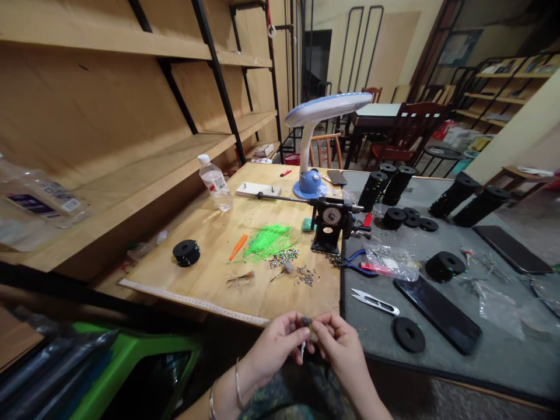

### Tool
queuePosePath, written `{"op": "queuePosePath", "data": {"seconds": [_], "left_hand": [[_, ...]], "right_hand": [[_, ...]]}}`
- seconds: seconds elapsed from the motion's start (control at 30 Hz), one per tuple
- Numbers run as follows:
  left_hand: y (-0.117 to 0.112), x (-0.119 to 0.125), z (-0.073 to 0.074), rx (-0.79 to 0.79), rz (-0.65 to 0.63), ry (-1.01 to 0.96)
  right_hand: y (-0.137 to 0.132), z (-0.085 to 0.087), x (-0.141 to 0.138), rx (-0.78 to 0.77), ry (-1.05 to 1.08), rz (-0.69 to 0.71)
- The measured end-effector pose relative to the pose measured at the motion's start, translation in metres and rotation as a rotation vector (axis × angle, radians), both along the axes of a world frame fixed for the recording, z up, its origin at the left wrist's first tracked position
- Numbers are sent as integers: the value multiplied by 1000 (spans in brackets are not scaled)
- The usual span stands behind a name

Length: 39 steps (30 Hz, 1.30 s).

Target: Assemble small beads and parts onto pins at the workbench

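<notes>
My left hand (279, 343) and my right hand (340, 342) meet in front of the table's near edge, fingertips pinched together. Between them is a small dark piece (305, 321) with a white tip hanging below; its kind cannot be made out. On the wooden board (184, 283) beyond them lie loose small metal pieces (305, 276), multicoloured beads (283, 257) and a bundle of bright green strands (269, 242). Two small feathery pieces with thin wires, one orange-tipped (249, 275), rest nearby. An orange-handled tool (238, 247) lies left of the strands.
A black winding device with a dial (331, 217) stands mid-table, before a blue-white lamp (309, 182). Rightward lie blue-handled pliers (356, 262), thread snips (375, 301), a phone (438, 315) and black foam spools (445, 266). A water bottle (216, 184) stands at left, near wooden shelves (144, 160).
</notes>
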<state>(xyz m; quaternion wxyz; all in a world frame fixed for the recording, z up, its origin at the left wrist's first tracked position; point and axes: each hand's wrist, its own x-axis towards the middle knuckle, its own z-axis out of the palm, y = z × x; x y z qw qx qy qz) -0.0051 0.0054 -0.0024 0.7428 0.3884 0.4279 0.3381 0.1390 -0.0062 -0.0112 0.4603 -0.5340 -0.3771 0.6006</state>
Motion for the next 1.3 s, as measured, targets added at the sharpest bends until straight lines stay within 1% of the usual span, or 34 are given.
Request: {"op": "queuePosePath", "data": {"seconds": [0.1, 0.3, 0.5, 0.67, 0.87, 1.0, 1.17, 1.23, 1.3], "left_hand": [[0, 2, 1, 29, -10, 31], [-1, 6, 2, 41, 28, 44], [-3, 8, 0, -22, 81, -6], [-4, 10, -4, -28, 130, 3], [-5, 11, 1, -101, 174, -48], [-4, 10, 1, -135, 196, -79], [-5, 9, -5, -84, 203, -18], [-5, 9, -5, -67, 195, -12], [-4, 8, -3, -100, 184, -53]], "right_hand": [[-1, 1, -1, 10, -33, -19], [-1, 0, -2, 41, -43, -46], [-2, -1, -5, 5, -15, -61], [-5, -3, -8, 9, 22, -75], [-8, -4, -11, 11, 48, -79], [-11, -9, -14, 0, 79, -70], [-18, -14, -17, -14, 56, -61], [-18, -13, -14, -11, 36, -76], [-16, -9, -9, -2, 17, -114]]}}
